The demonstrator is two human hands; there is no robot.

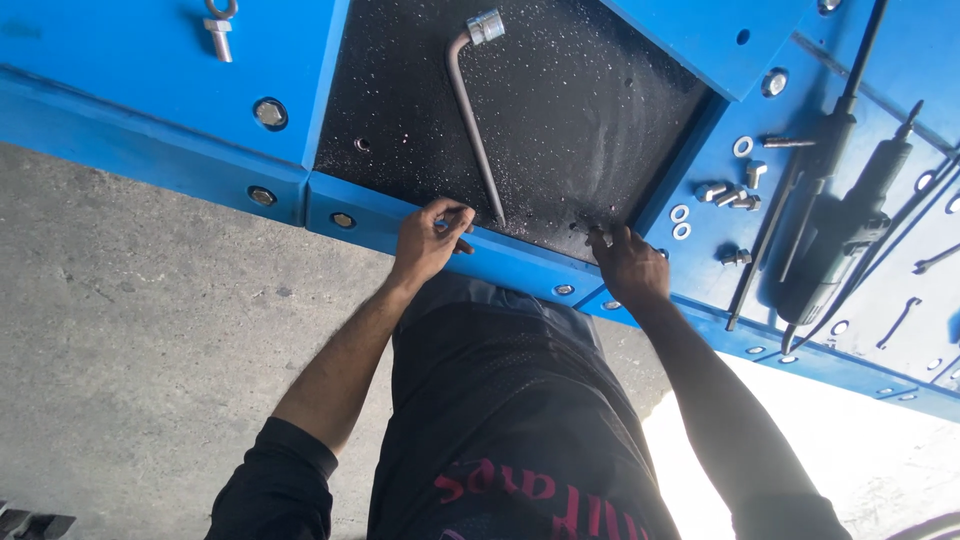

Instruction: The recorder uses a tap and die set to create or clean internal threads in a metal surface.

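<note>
My left hand (428, 243) rests on the near edge of the blue worktop (120, 60), fingers curled in a loose grip right by the lower tip of the bent socket wrench (472, 110), which lies on the black panel (560, 120) within easy reach. My right hand (630, 265) presses fingertips at the panel's near right corner, on something too small to identify. Loose bolts (728, 194) and washers (680, 222) lie grouped to the right, beside a power tool (850, 240).

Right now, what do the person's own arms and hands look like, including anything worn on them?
Both hands, left hand and right hand, are bare: no gloves, rings or watch visible. Forearms are uncovered. Black sleeves are pushed up near the elbows.
</note>
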